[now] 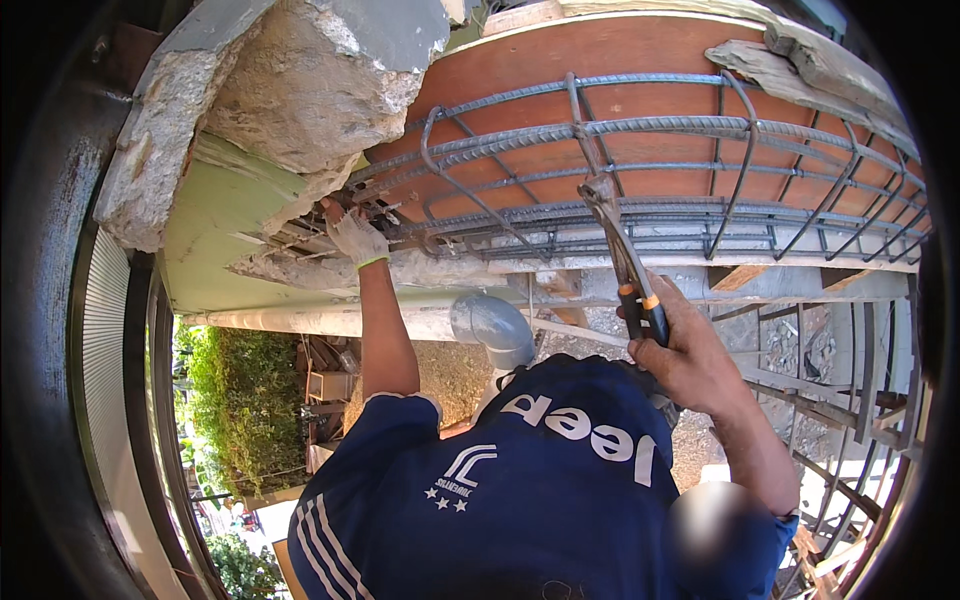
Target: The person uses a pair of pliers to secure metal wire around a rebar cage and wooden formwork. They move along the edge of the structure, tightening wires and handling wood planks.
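My right hand (690,355) is closed round the black and orange handles of a pair of end-cutting pincers (612,225). The pincers point upward, and their jaws overlap a stirrup of the rebar cage (670,126); whether they touch it I cannot tell. Farther left, my left hand (358,238), in a pale glove with a yellow-green cuff, reaches into a broken-out gap where bar ends and loose bits stick out. Its fingers are bent among those bits and partly hidden, so what they hold does not show.
Behind the cage stands a reddish-brown formwork board (620,60). A jagged concrete chunk (310,90) overhangs my left hand. Below runs a pipe with a grey elbow (495,328). Weathered wood (800,85) lies along the board's top right, and scaffold-like bars (850,400) stand lower right.
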Demonstrator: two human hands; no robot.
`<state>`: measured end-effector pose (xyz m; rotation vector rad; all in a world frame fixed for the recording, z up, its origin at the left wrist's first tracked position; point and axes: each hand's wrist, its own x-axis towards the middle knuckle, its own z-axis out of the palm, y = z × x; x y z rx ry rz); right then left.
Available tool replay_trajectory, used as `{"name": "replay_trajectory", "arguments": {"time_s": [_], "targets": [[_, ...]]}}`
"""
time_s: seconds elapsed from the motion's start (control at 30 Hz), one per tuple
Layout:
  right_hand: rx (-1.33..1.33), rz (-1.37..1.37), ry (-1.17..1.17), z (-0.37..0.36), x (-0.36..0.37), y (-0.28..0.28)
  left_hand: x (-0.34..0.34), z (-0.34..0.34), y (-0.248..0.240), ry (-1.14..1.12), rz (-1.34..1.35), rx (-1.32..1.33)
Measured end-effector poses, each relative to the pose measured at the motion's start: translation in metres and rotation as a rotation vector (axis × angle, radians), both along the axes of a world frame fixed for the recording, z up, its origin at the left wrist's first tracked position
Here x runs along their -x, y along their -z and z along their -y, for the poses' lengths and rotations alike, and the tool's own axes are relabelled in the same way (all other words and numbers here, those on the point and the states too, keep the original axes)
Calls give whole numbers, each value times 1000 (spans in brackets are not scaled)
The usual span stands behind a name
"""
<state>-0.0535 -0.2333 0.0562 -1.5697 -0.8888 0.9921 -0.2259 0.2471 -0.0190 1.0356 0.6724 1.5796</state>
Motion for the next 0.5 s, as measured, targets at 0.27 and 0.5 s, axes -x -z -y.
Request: {"name": "replay_trajectory", "arguments": {"time_s": [0.27,0.5], "targets": [[-322,-1172,-192,-26,-2,-9,15,-16,15,23,40,28],[-268,-742,-508,-15,-3,-11,19,-18,22,39,68,-25]]}}
